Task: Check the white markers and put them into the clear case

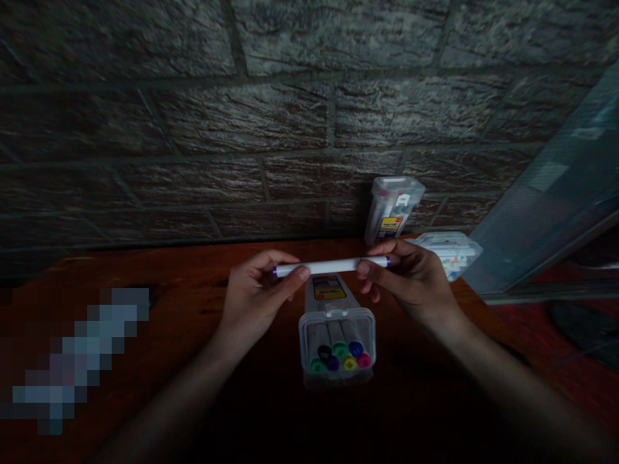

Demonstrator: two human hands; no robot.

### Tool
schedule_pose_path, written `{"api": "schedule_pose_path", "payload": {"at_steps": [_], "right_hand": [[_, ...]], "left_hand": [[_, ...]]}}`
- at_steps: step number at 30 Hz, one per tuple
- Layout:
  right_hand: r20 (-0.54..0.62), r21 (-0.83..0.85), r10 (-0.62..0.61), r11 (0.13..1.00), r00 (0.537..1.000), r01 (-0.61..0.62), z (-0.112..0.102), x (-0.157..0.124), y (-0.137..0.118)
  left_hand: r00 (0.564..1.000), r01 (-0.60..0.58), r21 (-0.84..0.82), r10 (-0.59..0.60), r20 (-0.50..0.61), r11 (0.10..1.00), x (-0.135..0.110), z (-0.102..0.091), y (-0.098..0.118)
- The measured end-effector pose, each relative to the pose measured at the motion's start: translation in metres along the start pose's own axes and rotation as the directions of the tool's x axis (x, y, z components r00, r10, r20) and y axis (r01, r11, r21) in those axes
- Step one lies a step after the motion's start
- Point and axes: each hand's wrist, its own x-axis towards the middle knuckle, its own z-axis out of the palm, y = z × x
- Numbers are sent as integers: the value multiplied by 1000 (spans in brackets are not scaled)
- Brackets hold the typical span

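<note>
A white marker with purple ends (331, 265) is held level between my two hands, above the table. My left hand (258, 283) pinches its left end between thumb and fingers. The right end is gripped the same way by my right hand (411, 274). Below the marker, a clear plastic case (337, 314) lies on the table with its open end toward me. Inside it are several markers (340, 351) with black, green, blue, purple, yellow and pink ends.
Behind my right hand, a second clear marker case (393, 209) stands upright against the brick wall (290, 122). A clear container (449, 251) with small pale pieces sits at the right edge of the wooden table (188, 270). A blurred-out patch (87, 354) covers something at left.
</note>
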Motion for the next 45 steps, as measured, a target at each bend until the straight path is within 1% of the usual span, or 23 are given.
{"api": "schedule_pose_path", "payload": {"at_steps": [3,7,11,16,19,28,35,40,45], "right_hand": [[-4,-32,8,999,1000,-8,0,0,0],[-19,-34,-1,999,1000,1,0,1,-1],[-7,-27,-11,1000,1000,10,1,0,-1],[-4,-83,-28,996,1000,27,0,0,0],[-13,-93,-25,995,1000,24,0,0,-1],[-3,2,-10,1000,1000,10,-1,0,-1],[9,23,7,1000,1000,-7,-1,-1,-2],[-20,41,-6,999,1000,7,-2,0,-1],[-17,83,-4,997,1000,6,-4,1,0]], "left_hand": [[1000,-8,10,8,6,1000,-1,0,0],[1000,3,7,-3,14,1000,0,0,1],[1000,1,5,-1,17,1000,0,-1,2],[1000,-13,38,12,24,999,-1,0,3],[1000,-10,28,10,26,1000,-1,0,3],[999,17,-52,-15,37,999,1,-3,-3],[998,35,-157,-25,62,987,2,-7,-11],[997,32,-208,-17,72,978,3,-7,-11],[998,31,-230,-19,54,973,5,-6,-10]]}}
